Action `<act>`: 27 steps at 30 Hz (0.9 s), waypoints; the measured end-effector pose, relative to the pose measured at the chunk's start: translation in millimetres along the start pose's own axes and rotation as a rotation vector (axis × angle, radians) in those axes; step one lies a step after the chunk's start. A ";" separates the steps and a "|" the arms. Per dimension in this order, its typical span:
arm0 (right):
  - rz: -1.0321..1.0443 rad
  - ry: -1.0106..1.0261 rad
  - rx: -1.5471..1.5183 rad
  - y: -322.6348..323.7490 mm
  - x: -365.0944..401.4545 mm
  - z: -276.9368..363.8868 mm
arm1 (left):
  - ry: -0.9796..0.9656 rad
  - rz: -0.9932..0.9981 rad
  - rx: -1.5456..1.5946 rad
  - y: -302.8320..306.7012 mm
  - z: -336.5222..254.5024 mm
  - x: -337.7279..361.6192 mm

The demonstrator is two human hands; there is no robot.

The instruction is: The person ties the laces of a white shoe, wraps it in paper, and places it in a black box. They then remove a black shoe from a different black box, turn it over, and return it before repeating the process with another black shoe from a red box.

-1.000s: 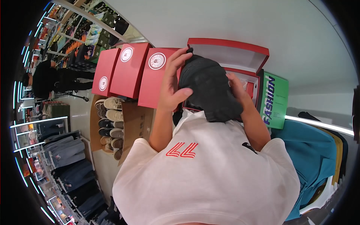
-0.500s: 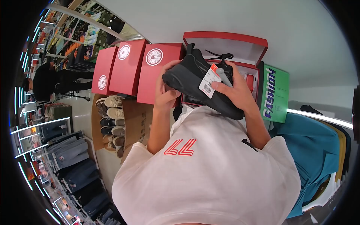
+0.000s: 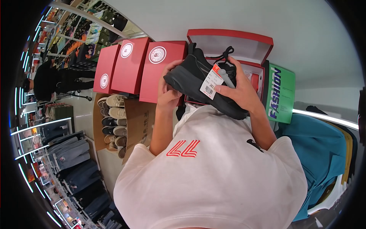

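A black shoe [image 3: 198,82] is held up between both hands, above an open red shoebox [image 3: 228,36] whose lid stands raised. My left hand [image 3: 169,86] is closed round the sole edge on the left. On the right, my right hand [image 3: 242,86] grips the shoe, its thumb near a white price tag [image 3: 210,83] with an orange top. A grey stick-like piece [image 3: 226,78] lies between thumb and shoe. Black laces [image 3: 227,52] stand up behind my right fingers.
Three closed red shoeboxes [image 3: 130,65] stand to the left, a green box [image 3: 281,93] to the right. Below left, a cardboard carton [image 3: 135,120] holds several shoes. Teal clothing [image 3: 316,141] hangs at right. A person in black [image 3: 45,82] stands at far left.
The shoe and both hands have shifted very slightly up in the view. The price tag has moved a little left, and the laces behind my right hand stand higher.
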State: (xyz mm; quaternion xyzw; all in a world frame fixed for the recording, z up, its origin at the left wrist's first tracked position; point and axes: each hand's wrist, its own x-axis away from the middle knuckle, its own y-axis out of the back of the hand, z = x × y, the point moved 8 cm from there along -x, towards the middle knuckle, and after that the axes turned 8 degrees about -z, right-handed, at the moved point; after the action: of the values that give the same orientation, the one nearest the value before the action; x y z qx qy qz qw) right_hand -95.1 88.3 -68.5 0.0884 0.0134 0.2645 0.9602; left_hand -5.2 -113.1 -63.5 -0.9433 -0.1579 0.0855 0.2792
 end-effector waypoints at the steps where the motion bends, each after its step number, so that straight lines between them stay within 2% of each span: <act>1: -0.001 -0.001 0.000 -0.9 0.6 1.1 | 0.000 -0.007 -0.008 -0.8 -0.7 -0.3; 7: -0.069 -0.080 0.081 -1.0 2.5 16.5 | -0.013 -0.015 -0.132 -3.9 -0.8 -0.7; 12: 0.027 0.041 -0.031 -5.2 -1.8 7.2 | -0.012 0.017 -0.122 -2.0 -0.4 -2.9; 15: 0.024 0.075 0.001 -3.7 -3.0 4.3 | -0.017 0.050 -0.102 -2.7 0.4 -2.9; 17: 0.036 0.069 -0.018 -4.1 -4.4 1.4 | -0.001 0.001 -0.123 -1.0 0.5 -3.2; 21: 0.051 0.028 -0.044 -2.6 -9.6 -6.5 | -0.012 0.036 -0.131 -3.5 1.7 -5.3; 22: 0.049 0.027 -0.044 -1.3 -14.9 -10.7 | -0.103 0.029 -0.250 -10.9 -4.3 -6.5; 23: 0.061 -0.096 -0.131 -1.5 -22.6 -25.0 | -0.194 0.020 -0.368 -20.9 -11.2 -7.5; 24: 0.075 -0.218 -0.218 -3.1 -26.8 -36.0 | -0.195 0.019 -0.367 -30.4 -12.1 -10.0; 25: 0.081 -0.214 -0.214 -2.5 -31.1 -31.0 | -0.264 0.015 -0.419 -41.4 -17.7 -12.8; 27: 0.177 -0.401 -0.458 -13.1 -33.3 -24.6 | -0.341 0.003 -0.473 -54.4 -26.6 -18.7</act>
State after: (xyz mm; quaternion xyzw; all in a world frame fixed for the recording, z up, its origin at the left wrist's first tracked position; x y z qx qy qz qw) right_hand -118.9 64.2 -95.8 -0.0788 -0.2439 0.3202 0.9120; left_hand -29.6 -89.6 -9.9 -0.9544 -0.2168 0.2041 0.0206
